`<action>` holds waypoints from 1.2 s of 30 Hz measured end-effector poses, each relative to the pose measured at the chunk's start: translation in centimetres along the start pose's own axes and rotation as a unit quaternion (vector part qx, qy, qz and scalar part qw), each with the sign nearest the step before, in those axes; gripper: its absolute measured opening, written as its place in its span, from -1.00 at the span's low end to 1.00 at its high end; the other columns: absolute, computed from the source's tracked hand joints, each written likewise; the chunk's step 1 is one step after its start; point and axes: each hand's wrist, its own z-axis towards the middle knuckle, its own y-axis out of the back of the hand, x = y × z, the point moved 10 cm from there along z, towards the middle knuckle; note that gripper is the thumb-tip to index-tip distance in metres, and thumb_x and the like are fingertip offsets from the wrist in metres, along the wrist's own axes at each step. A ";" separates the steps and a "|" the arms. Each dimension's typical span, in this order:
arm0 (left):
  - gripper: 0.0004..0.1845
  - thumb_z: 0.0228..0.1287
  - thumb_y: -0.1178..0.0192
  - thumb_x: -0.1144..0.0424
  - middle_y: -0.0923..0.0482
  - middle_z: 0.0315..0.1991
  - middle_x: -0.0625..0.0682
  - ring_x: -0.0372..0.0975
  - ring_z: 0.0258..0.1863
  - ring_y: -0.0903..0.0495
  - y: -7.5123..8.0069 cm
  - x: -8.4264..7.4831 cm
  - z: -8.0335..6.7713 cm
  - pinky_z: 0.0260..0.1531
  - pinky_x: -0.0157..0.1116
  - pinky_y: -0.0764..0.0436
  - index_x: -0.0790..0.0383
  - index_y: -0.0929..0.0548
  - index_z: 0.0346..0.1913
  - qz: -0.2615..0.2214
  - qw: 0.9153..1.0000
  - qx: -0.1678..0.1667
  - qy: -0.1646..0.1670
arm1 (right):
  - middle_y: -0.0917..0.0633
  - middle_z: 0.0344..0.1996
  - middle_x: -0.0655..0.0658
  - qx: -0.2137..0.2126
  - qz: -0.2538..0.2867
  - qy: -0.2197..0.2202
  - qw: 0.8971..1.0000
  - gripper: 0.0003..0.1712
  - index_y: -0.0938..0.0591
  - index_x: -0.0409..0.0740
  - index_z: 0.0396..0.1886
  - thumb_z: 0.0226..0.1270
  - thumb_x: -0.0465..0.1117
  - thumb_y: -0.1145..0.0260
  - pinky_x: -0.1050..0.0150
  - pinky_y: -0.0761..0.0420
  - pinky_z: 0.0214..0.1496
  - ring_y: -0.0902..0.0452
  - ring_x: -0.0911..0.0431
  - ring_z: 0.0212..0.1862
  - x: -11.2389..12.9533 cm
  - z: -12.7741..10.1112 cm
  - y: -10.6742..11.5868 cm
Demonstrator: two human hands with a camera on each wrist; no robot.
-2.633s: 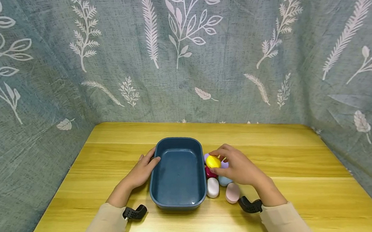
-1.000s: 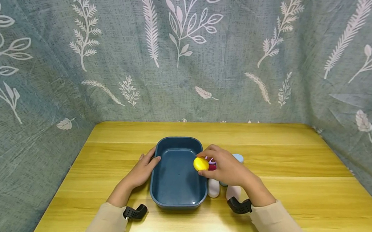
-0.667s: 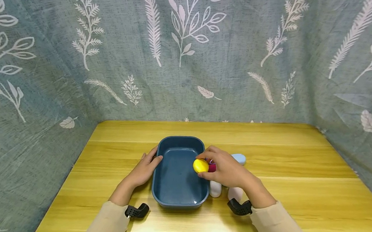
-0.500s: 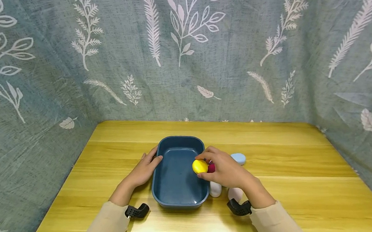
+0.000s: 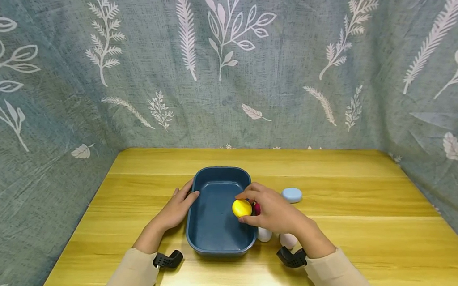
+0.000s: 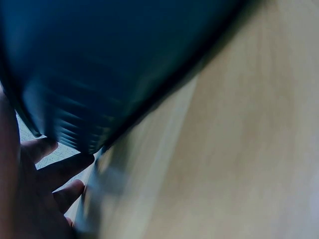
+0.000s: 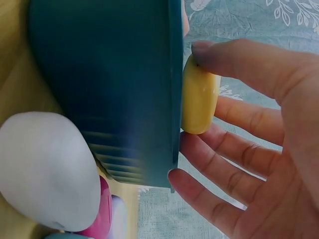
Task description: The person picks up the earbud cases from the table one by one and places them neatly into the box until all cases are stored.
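A dark blue rectangular bin (image 5: 222, 252) with rounded corners stands on the wooden table in the head view. My left hand (image 5: 177, 210) holds its left side, the thumb over the rim and the fingers along the outer wall. Over the bin's right part, my right hand (image 5: 272, 208) pinches a smooth yellow oval piece (image 5: 242, 208) between thumb and fingers. In the right wrist view this yellow piece (image 7: 199, 97) appears just past the rim, and the other fingers spread near the bin's edge. The bin's visible floor is bare.
Right of the bin lie similar rounded pieces: a light blue one (image 5: 292, 195), a white one (image 5: 264, 234), a pale pink one (image 5: 288, 240) and a dark pink one (image 5: 257, 208). My right hand partly covers the group. A patterned cloth (image 5: 225, 94) hangs behind the table.
My right hand has lifted the yellow piece from the group and carried it left over the bin; lately it moved slightly farther left. A light blue piece behind the hand has come into view.
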 end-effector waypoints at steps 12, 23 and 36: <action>-0.35 0.68 0.17 -0.11 -0.06 0.67 0.09 0.20 0.68 0.38 -0.1 0.3 0.0 0.61 0.30 0.31 -0.12 -0.02 0.69 0.004 1.000 0.003 0.010 | -0.63 0.10 -0.02 0.004 -0.007 0.021 1.000 -0.41 -0.69 -0.08 0.25 0.26 -0.02 -0.56 0.26 -0.66 -0.03 -0.59 0.09 0.04 0.5 0.0 -0.8; -0.36 0.69 0.17 -0.07 -0.07 0.67 0.11 0.20 0.69 0.35 0.0 -0.1 0.0 0.61 0.28 0.36 -0.08 -0.02 0.69 0.002 1.000 0.002 0.000 | -0.62 0.09 0.02 0.034 0.004 0.015 0.999 -0.43 -0.69 -0.06 0.25 0.28 0.00 -0.55 0.24 -0.68 0.11 -0.59 0.19 0.05 0.5 0.2 -1.9; -0.36 0.69 0.16 -0.04 -0.07 0.67 0.10 0.21 0.68 0.38 0.0 -0.2 0.0 0.60 0.29 0.35 -0.08 -0.02 0.69 0.000 1.000 0.001 0.005 | -0.62 0.01 0.08 0.056 -0.022 0.016 0.998 -0.47 -0.72 0.02 0.20 0.27 0.04 -0.55 0.30 -0.65 -0.02 -0.58 0.21 -0.11 0.9 0.2 -3.1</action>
